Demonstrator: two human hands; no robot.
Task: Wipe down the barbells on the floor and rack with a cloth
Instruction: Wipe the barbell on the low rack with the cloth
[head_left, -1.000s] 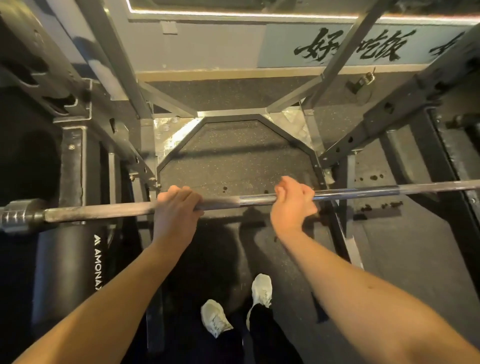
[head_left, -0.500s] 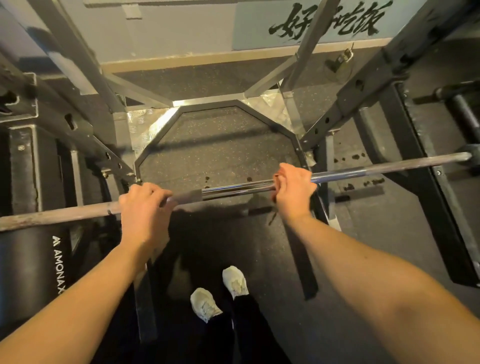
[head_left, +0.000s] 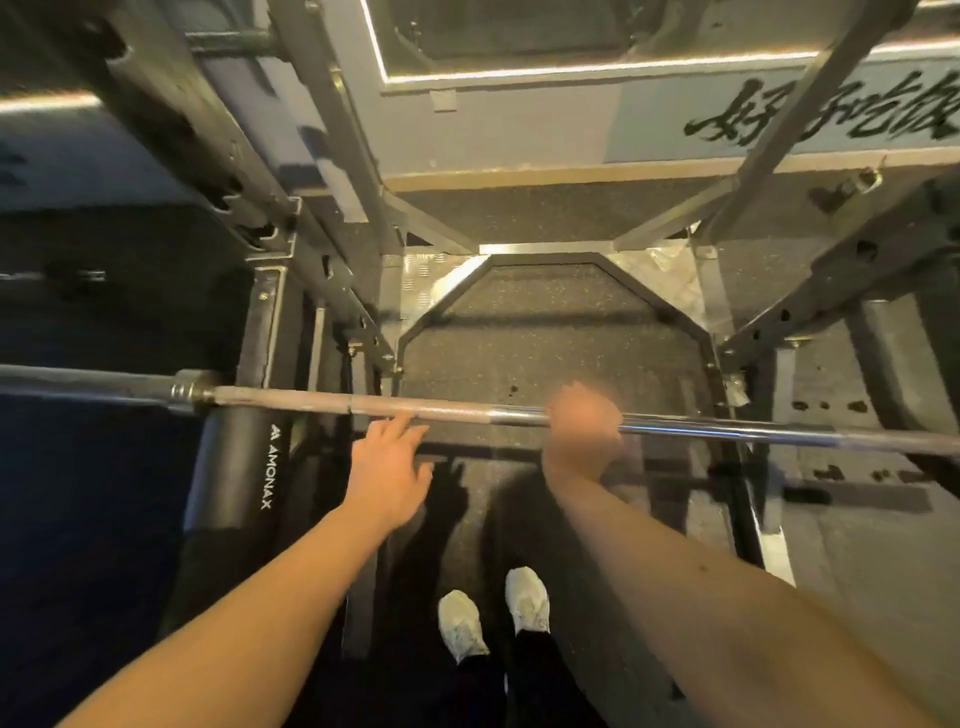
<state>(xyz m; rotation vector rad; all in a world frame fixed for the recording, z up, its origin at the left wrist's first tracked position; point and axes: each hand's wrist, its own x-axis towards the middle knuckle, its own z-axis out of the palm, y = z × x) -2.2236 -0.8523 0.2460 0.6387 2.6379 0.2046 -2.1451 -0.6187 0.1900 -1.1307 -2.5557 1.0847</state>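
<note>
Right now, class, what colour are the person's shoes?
The shoes are white, seen best in the head view.

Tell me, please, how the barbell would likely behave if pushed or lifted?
The barbell is a round, straight metal shaft, so it would probably roll and stay rigid. Its shiny middle, where the right hand wraps it, looks slippery. Though the visible sleeve is bare, it is likely heavy.

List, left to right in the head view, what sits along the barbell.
Collar → black AMONAX pad under the bar → left hand, fingers straight → right hand, blurred, curled on the barbell → rack upright.
</note>
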